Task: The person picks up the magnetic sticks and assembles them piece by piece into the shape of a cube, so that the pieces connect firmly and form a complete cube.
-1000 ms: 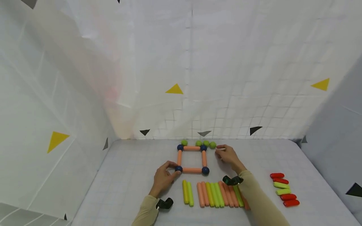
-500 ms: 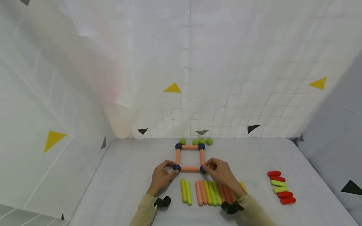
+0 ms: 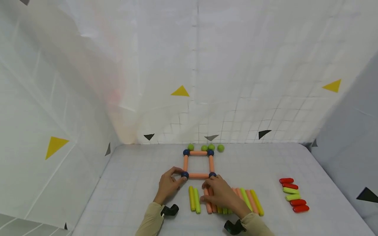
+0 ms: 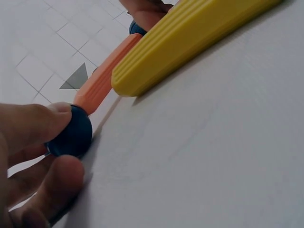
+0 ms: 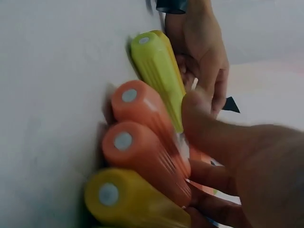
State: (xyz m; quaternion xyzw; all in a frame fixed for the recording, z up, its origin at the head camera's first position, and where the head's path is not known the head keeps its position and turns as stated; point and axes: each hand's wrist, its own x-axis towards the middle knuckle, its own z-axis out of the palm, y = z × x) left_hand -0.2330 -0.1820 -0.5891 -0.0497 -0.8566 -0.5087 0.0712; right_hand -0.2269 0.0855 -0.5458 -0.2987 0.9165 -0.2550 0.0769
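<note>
Four-sided and flat on the table lies a frame of orange magnetic rods (image 3: 198,175) with dark blue balls at its corners. My left hand (image 3: 167,187) pinches the front-left ball (image 4: 75,134) between thumb and fingers. My right hand (image 3: 220,196) is over the left part of a row of orange, yellow and green rods, just in front of the front-right ball (image 3: 212,174). Its thumb is apart from the fingers, and the fingertips are at the far ends of the orange rods (image 5: 142,102) in the right wrist view. The hand covers the middle of the row.
A yellow rod (image 3: 192,198) and a green rod (image 3: 197,200) lie between the hands. Several green balls (image 3: 220,148) sit behind the frame. To the right is a stack of short red rods (image 3: 301,208) and green rods (image 3: 292,197). White sheeting (image 3: 251,111) rises behind the table.
My right hand has come from beside the green balls to the front-right blue ball, then toward me over the rod row. My left hand has stayed at its ball.
</note>
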